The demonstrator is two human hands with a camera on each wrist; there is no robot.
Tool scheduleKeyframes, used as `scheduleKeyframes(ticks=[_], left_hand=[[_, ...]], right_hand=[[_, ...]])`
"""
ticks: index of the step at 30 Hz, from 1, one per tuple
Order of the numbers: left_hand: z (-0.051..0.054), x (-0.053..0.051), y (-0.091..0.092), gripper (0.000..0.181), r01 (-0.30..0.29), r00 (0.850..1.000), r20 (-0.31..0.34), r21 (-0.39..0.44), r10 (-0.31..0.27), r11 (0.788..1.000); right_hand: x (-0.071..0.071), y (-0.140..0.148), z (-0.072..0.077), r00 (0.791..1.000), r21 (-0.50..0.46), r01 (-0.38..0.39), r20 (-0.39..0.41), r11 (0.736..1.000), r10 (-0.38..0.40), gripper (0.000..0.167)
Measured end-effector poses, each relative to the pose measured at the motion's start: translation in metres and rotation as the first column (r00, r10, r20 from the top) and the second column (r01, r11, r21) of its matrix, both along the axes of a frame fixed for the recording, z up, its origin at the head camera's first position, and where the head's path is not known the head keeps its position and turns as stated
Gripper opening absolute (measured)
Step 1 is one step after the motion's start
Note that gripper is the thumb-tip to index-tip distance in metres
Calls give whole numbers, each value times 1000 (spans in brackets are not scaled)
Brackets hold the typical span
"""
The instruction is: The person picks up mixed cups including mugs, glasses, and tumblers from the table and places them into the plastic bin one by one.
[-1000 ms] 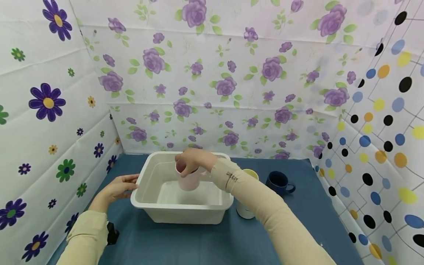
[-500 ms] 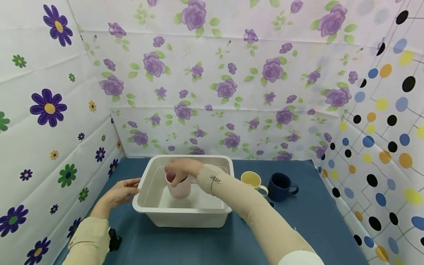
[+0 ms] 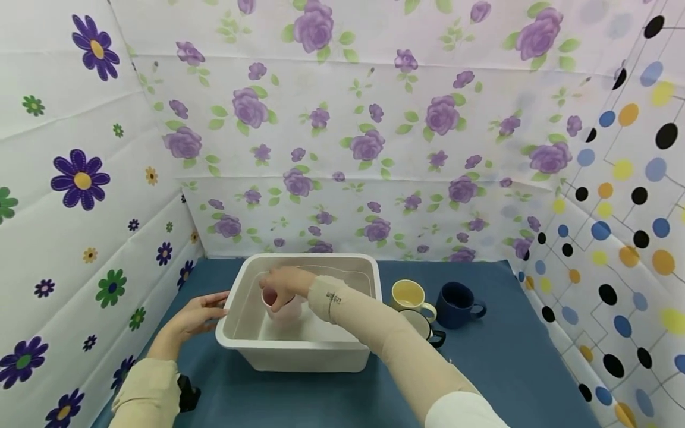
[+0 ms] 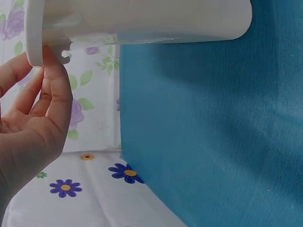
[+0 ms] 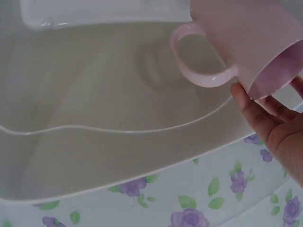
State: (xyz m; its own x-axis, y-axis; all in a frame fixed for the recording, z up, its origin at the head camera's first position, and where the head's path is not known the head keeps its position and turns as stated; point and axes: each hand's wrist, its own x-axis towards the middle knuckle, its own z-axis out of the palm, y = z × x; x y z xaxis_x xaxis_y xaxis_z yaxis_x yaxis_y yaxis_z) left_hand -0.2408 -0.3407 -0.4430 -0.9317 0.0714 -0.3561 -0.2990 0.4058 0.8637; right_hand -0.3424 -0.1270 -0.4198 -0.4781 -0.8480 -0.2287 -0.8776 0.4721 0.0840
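Observation:
My right hand (image 3: 286,284) grips a pink mug (image 3: 285,312) by its rim, low inside the white basin (image 3: 299,344). Seen from the right wrist, the mug (image 5: 251,35) is tilted, its handle towards the basin's inner wall, with fingers (image 5: 255,111) at the rim. Whether the mug touches the basin floor, I cannot tell. My left hand (image 3: 192,317) holds the basin's left rim; the left wrist view shows thumb and fingers (image 4: 57,87) pinching the rim's edge (image 4: 34,33).
To the basin's right stand a yellow mug (image 3: 408,293), a dark blue mug (image 3: 452,309) and a white mug with a black handle (image 3: 418,322), partly behind my right sleeve. A black object (image 3: 188,393) lies beside the left sleeve. Patterned cloths surround the blue table (image 3: 514,368).
My right hand has carried the pink mug left and lower in the basin, uncovering more of the mugs on the right. My left hand stays at the rim.

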Motion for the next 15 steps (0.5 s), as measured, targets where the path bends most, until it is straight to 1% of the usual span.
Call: scheduleKeyframes(ticks=[1,4,6,9,12,15], left_hand=[[0,-1,0,66,6,1000,-2,0,-6,1000],[0,-4,-1,65,-2,1000,0,6,2,1000],[1,-4,-1,65,15,1000,-9,6,-15,1000],[3,-4,1,64,24,1000,-13,17,-24,1000],[4,-3,3,63,24,1000,-19,20,-23,1000],[4,-2,3,62,5,1000,-15,18,-4,1000]], right_hand=[[-2,-1,-2,1000,-7,1,-5,1000,-1,47],[-7,-5,-8,1000,-47,-2,-7,999,1,48],[-12,-6,-14,1000,-73,-8,-6,997,8,48],[-18,-4,-24,1000,-92,-5,3,996,5,48],[-19,-1,-32,1000,-99,13,11,995,-12,46],[-18,-1,-37,1000,-101,25,10,995,-25,46]])
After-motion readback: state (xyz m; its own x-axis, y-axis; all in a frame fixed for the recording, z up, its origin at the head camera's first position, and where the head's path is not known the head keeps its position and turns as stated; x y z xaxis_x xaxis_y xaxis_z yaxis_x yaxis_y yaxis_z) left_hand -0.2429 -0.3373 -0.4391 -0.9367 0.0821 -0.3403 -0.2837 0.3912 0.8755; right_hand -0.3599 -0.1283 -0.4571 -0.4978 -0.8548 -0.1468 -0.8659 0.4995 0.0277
